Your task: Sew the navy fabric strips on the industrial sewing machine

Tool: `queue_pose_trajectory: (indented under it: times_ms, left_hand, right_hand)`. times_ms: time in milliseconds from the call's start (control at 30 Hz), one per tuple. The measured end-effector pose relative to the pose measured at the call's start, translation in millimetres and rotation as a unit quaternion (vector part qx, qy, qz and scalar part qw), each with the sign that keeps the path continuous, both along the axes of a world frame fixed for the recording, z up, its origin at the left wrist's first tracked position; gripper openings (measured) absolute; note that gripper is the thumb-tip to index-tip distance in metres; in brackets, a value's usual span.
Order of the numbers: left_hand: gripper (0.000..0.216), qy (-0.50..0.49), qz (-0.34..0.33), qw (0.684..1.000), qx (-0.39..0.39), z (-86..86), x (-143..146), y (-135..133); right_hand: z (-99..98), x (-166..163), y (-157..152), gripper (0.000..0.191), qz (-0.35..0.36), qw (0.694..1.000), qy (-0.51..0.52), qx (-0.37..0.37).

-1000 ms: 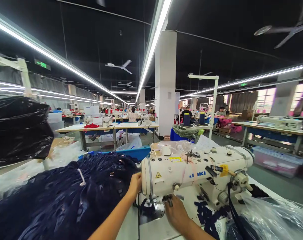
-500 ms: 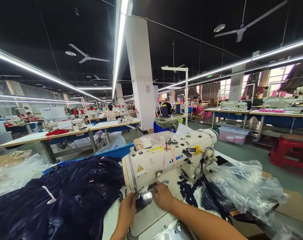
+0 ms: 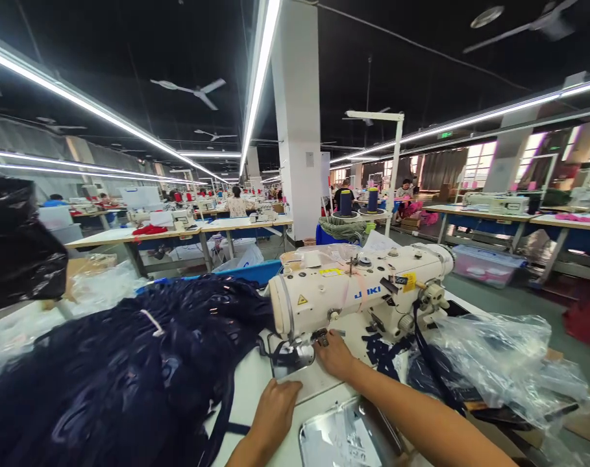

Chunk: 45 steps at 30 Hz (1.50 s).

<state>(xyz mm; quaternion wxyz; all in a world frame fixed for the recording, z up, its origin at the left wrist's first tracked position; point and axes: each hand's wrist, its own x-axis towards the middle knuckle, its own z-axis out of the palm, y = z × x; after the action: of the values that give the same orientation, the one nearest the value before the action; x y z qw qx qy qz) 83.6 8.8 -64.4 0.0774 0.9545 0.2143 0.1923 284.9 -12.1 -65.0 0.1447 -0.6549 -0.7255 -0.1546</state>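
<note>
A cream JUKI sewing machine (image 3: 363, 292) stands on the white table (image 3: 248, 389) in front of me. My right hand (image 3: 336, 355) reaches under the machine head to the presser foot (image 3: 299, 353); its fingertips are hidden there. My left hand (image 3: 275, 412) lies flat on the table in front of the needle plate, fingers stretched forward, holding nothing. A big heap of dark navy fabric (image 3: 129, 370) lies to its left, and a navy strip (image 3: 226, 428) runs from the heap toward that hand. Small navy pieces (image 3: 380, 350) lie under the machine arm.
A shiny metal tray (image 3: 343, 434) sits at the table's front edge. A crumpled clear plastic bag (image 3: 499, 363) lies at the right, a black plastic bag (image 3: 17, 246) at the far left. Thread cones (image 3: 346, 202) stand behind the machine. Other people sit at distant sewing tables.
My left hand has drawn back from beside the presser foot to the table in front of the needle plate. My right hand stays at the presser foot. The view has swung.
</note>
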Motion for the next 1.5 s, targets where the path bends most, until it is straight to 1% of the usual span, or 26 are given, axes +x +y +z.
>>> queue_pose_trajectory:
  times_ms: [100, 200, 300, 367, 400, 433, 500, 533, 567, 600, 733, 800, 833, 867, 900, 967, 1033, 1100, 1133, 1167, 1200, 1233, 1267, 1333, 1400, 1500]
  left_hand:
    - [0.038, 0.001, 0.006, 1.0, -0.008, 2.4, -1.9, -5.5]
    - [0.034, -0.017, 0.008, 1.0, -0.013, 0.3, -2.8, -10.1]
    - [0.031, -0.035, 0.007, 0.999, -0.024, -2.2, -2.6, -11.5]
    - [0.031, -0.04, 0.006, 0.999, -0.029, -2.8, -2.1, -11.7]
    - [0.032, -0.04, 0.003, 0.999, -0.031, -2.6, -1.9, -11.9]
    - [0.032, -0.039, -0.001, 0.999, -0.033, -2.0, -1.7, -12.2]
    - [0.034, -0.035, -0.007, 0.999, -0.033, 0.5, -1.7, -13.3]
    - [0.034, -0.032, -0.007, 0.999, -0.028, 2.4, -2.0, -13.6]
    - [0.034, -0.032, 0.003, 0.999, -0.022, 4.8, -2.7, -13.6]
    - [0.033, -0.035, 0.023, 0.999, -0.014, 7.7, -3.6, -13.1]
    - [0.024, -0.067, 0.144, 0.987, 0.009, 20.5, -10.3, -4.8]
    - [0.022, -0.12, 0.188, 0.975, 0.019, 25.6, -13.5, -0.1]
    - [0.022, -0.159, 0.192, 0.968, 0.016, 27.3, -14.3, 0.9]
    - [0.021, -0.201, 0.18, 0.963, 0.0, 28.3, -14.4, 0.7]
    - [0.021, -0.239, 0.151, 0.958, -0.036, 28.6, -13.6, -1.0]
    - [0.025, -0.273, 0.054, 0.946, -0.169, 27.5, -9.7, -7.6]
    - [0.036, -0.269, -0.04, 0.902, -0.335, 24.5, -3.6, -15.8]
    - [0.051, -0.269, -0.102, 0.837, -0.465, 20.1, 2.6, -21.6]
    - [0.056, -0.275, -0.12, 0.808, -0.506, 17.7, 5.1, -22.9]
    - [0.057, -0.282, -0.127, 0.788, -0.533, 15.4, 7.0, -23.2]
    - [0.054, -0.287, -0.126, 0.78, -0.542, 13.4, 8.3, -22.6]
    - [0.049, -0.291, -0.113, 0.785, -0.535, 11.8, 8.9, -21.6]
    - [0.041, -0.296, -0.087, 0.802, -0.511, 10.6, 8.9, -20.4]
    - [0.026, -0.295, -0.021, 0.855, -0.427, 9.9, 7.4, -18.7]
    - [0.02, -0.277, 0.026, 0.901, -0.332, 10.9, 5.1, -18.2]
    - [0.021, -0.247, 0.032, 0.939, -0.238, 13.3, 2.6, -18.4]
  right_hand:
    - [-1.6, 1.3, -3.9, 0.026, 0.03, 0.999, 0.043, 0.012]
    - [-2.9, -0.5, -9.5, 0.024, 0.053, 0.993, 0.106, 0.015]
    - [-5.1, -10.6, -14.4, 0.024, 0.067, 0.98, 0.189, -0.001]
    - [-5.7, -21.6, -16.3, 0.028, 0.08, 0.967, 0.24, -0.017]
    - [-5.3, -27.3, -16.7, 0.031, 0.087, 0.949, 0.3, -0.034]
    - [-4.4, -32.7, -16.7, 0.033, 0.092, 0.919, 0.379, -0.056]
    - [-1.5, -40.3, -15.8, 0.038, 0.09, 0.832, 0.539, -0.097]
    - [0.1, -41.9, -14.9, 0.04, 0.083, 0.791, 0.596, -0.111]
    - [1.5, -41.9, -13.9, 0.04, 0.075, 0.767, 0.626, -0.116]
    - [2.6, -40.2, -12.8, 0.04, 0.068, 0.766, 0.629, -0.114]
    - [4.0, -23.7, -13.4, 0.035, 0.052, 0.788, 0.608, -0.087]
    - [4.5, -16.0, -18.8, 0.032, 0.051, 0.803, 0.59, -0.073]
    - [5.2, -13.8, -22.7, 0.029, 0.052, 0.81, 0.58, -0.066]
    - [6.2, -13.1, -27.0, 0.027, 0.054, 0.816, 0.572, -0.061]
    - [7.6, -13.8, -31.6, 0.025, 0.06, 0.822, 0.563, -0.057]
    - [11.3, -19.3, -40.2, 0.022, 0.09, 0.834, 0.541, -0.055]
    - [15.1, -28.0, -46.4, 0.022, 0.136, 0.839, 0.523, -0.063]
    - [17.9, -37.0, -49.4, 0.025, 0.179, 0.827, 0.526, -0.085]
    - [18.6, -40.8, -49.8, 0.026, 0.191, 0.816, 0.537, -0.096]
    - [18.6, -43.9, -49.6, 0.027, 0.197, 0.806, 0.548, -0.106]
    - [17.9, -46.1, -48.9, 0.029, 0.196, 0.8, 0.556, -0.113]
    - [16.8, -47.5, -47.9, 0.03, 0.188, 0.797, 0.562, -0.115]
    - [15.2, -48.2, -46.5, 0.03, 0.175, 0.798, 0.566, -0.111]
    - [11.8, -47.7, -43.7, 0.031, 0.147, 0.803, 0.571, -0.089]
    - [9.0, -46.2, -41.1, 0.031, 0.13, 0.801, 0.581, -0.069]
    - [6.9, -44.4, -39.0, 0.031, 0.124, 0.795, 0.59, -0.064]
